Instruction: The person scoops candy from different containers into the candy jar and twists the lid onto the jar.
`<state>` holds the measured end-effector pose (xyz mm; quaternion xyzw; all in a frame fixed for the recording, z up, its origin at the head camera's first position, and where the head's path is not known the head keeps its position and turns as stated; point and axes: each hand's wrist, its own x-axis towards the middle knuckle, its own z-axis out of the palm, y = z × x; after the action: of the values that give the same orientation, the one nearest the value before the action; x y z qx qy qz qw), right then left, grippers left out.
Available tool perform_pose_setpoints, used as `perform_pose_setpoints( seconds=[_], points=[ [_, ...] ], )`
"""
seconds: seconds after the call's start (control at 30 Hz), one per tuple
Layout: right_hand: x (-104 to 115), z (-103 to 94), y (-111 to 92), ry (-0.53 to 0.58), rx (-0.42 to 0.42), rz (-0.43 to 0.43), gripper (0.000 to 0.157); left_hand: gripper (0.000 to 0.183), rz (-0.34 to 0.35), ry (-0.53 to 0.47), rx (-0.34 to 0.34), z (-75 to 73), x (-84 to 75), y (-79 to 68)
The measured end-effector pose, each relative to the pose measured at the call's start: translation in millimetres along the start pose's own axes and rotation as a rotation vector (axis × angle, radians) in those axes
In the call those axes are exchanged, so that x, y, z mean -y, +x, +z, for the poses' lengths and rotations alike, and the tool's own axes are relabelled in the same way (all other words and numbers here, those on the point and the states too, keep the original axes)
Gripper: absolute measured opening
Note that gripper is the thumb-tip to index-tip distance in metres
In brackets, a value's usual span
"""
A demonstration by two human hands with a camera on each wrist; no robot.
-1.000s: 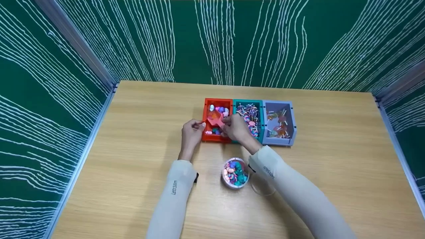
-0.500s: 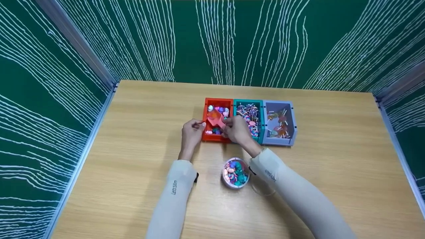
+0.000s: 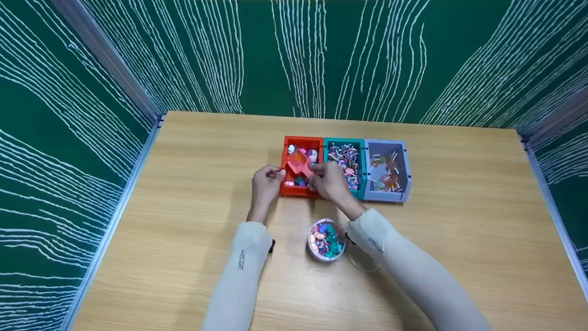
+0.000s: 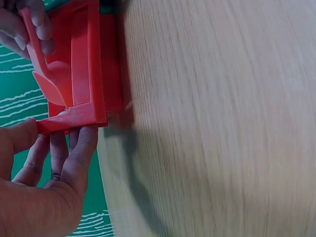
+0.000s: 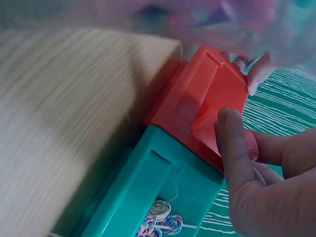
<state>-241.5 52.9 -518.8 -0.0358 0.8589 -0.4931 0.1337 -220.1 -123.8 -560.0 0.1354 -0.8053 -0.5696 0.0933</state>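
Note:
In the head view, a red bin (image 3: 294, 192) holds small pink, white, purple and dark green rounded pieces. My left hand (image 3: 266, 181) grips its left wall, thumb on the rim and fingers against the outside, as the left wrist view shows on the bin's side (image 4: 79, 117). My right hand (image 3: 333, 184) holds the handle of a pinkish-red scoop (image 3: 298, 166), its bowl down inside the red bin. In the right wrist view, the fingers (image 5: 236, 158) curl at the scoop handle (image 5: 252, 144). The fingers partly hide the handle.
A teal bin (image 5: 153, 153) of swirl lollipops adjoins the red one. Beyond it stands a grey-blue bin (image 3: 386, 196) with clear-coloured lollipops. A round tub (image 3: 324, 258) of mixed pieces stands in front, beside a transparent disc (image 3: 363, 263) near the right forearm.
The scoop and my right hand have shifted slightly right and toward the front within the red bin, and a few pieces sit differently. My left hand has kept its place on the wall.

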Motion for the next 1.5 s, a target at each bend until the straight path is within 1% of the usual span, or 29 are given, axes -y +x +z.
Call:
perform_pose_setpoints(
  seconds=[0.13, 0.23, 0.43, 0.57, 0.67, 0.87, 1.3, 1.4, 1.5],
  points=[
    [-0.3, -4.0, -2.0, 0.077, 0.014, 0.037, 0.031, 0.012, -0.011, -0.001, 0.0, 0.4, -1.3, -0.9],
    [-1.3, -6.8, -3.4, 0.101, 0.015, 0.041, 0.03, 0.012, -0.013, -0.003, 0.003, 1.0, -1.3, -1.2],
    [-3.4, -12.5, -7.2, 0.203, 0.03, 0.064, 0.028, 0.012, -0.016, -0.002, 0.007, 1.6, -0.8, -1.3],
    [-3.7, -17.3, -9.4, 0.285, 0.045, 0.108, 0.03, 0.012, -0.032, 0.002, 0.013, 1.5, -0.9, -1.3],
    [-4.7, -20.5, -10.6, 0.325, 0.056, 0.144, 0.031, 0.013, -0.038, 0.001, 0.016, 1.3, -0.5, -1.3],
    [-7.7, -28.1, -16.9, 0.395, 0.065, 0.159, 0.034, 0.013, -0.023, 0.0, 0.002, 2.2, -0.3, -0.4],
    [-14.8, -49.4, -40.0, 0.437, 0.093, 0.176, 0.039, 0.013, -0.027, 0.01, 0.006, 0.2, -1.3, -0.6],
    [-17.3, -55.2, -48.5, 0.428, 0.103, 0.169, 0.04, 0.013, -0.03, 0.01, 0.002, 0.9, -0.5, -1.0],
    [-20.0, -61.1, -59.3, 0.415, 0.11, 0.143, 0.04, 0.014, -0.017, 0.002, 0.0, 1.1, 1.7, -1.8]
  ],
)
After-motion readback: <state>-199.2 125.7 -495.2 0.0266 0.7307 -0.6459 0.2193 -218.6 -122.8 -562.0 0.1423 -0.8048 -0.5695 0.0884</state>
